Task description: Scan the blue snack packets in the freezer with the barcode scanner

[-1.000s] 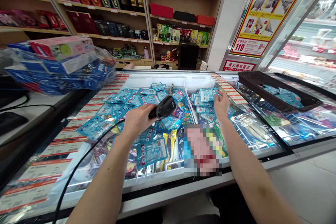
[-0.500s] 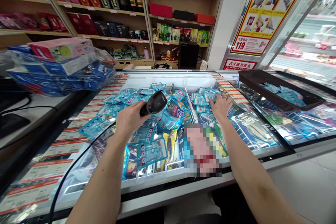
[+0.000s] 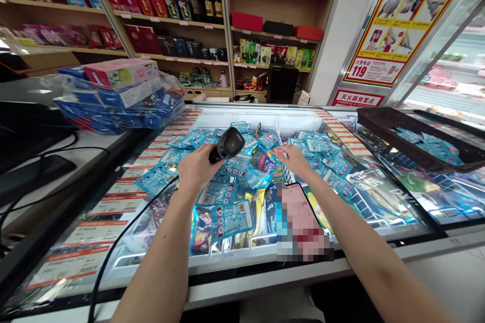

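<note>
My left hand is wrapped round the handle of a black barcode scanner, held above the freezer with its head tilted to the right. A black cable trails down from it. My right hand hovers by the wire divider, fingers pointing left and a little apart, with no packet visible in them. Below both hands lie many small blue packets, such as a packet near the front and a packet in the right-hand pile. A phone, partly blurred out, lies at the front edge.
A brown basket holding more blue packets stands on the right. Plastic-wrapped boxes are stacked at the left. Price labels line the freezer's glass. Shelves with bottles and boxes stand behind.
My right hand has left the right-hand packets and moved left to the divider. The scanner stays in my left hand. The view has shifted, so the scene sits further right.
</note>
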A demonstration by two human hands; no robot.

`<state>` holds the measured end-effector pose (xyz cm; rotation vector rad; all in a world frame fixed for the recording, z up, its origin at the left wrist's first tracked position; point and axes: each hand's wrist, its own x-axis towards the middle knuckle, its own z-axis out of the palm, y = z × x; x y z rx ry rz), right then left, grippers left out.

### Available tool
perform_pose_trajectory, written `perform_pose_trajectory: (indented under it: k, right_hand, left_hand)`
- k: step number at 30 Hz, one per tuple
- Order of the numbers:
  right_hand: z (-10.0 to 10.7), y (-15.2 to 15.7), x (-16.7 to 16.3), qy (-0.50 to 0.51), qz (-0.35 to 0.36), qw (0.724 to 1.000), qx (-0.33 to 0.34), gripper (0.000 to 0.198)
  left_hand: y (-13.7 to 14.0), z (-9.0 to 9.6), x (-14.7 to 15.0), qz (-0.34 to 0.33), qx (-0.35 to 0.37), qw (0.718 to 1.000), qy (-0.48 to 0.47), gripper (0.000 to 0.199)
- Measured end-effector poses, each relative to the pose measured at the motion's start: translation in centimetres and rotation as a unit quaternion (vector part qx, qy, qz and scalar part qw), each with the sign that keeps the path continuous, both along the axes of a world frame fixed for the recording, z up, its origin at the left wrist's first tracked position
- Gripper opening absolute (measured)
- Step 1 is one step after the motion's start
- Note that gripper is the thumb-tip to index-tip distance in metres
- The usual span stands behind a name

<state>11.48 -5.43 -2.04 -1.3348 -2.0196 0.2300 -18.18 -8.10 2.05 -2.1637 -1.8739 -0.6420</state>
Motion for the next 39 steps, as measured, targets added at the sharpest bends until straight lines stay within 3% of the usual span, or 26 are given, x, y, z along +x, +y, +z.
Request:
perform_pose_trajectory:
  k: [4, 11, 15, 21, 29, 34, 39]
  right_hand:
    - [0.3, 0.8, -3.4, -0.039, 0.087, 0.993, -0.063, 0.038]
    - [0.4, 1.9, -7.5, -0.119, 0.022, 0.99, -0.068, 0.067]
    - [0.1, 2.0, -7.6, -0.103, 0.02, 0.991, -0.085, 0.068]
    - [-0.4, 2.3, -5.0, 0.068, 0.01, 0.982, -0.175, 0.065]
    - [-1.4, 1.1, -0.3, 0.375, -0.029, 0.907, -0.19, 0.052]
    - [-2.4, 1.4, 0.2, 0.422, -0.015, 0.889, -0.176, 0.052]
    - [-2.7, 1.3, 0.0, 0.397, -0.006, 0.908, -0.132, 0.048]
  left_hand:
    - [0.0, 0.1, -0.2, 0.015, 0.002, 1.0, -0.015, 0.041]
    - [-0.2, 0.2, -0.4, 0.019, 0.001, 1.0, -0.024, 0.041]
    - [-0.1, 0.2, -0.4, 0.019, -0.001, 1.0, -0.022, 0.04]
    - [-0.3, 0.2, 0.2, -0.037, -0.011, 0.999, -0.005, 0.04]
    - [-0.7, 0.2, 2.2, -0.106, -0.041, 0.993, 0.02, 0.04]
    - [-0.5, -0.3, 3.0, -0.131, -0.047, 0.989, 0.039, 0.038]
    - [-0.4, -0.5, 3.3, -0.128, -0.046, 0.99, 0.028, 0.038]
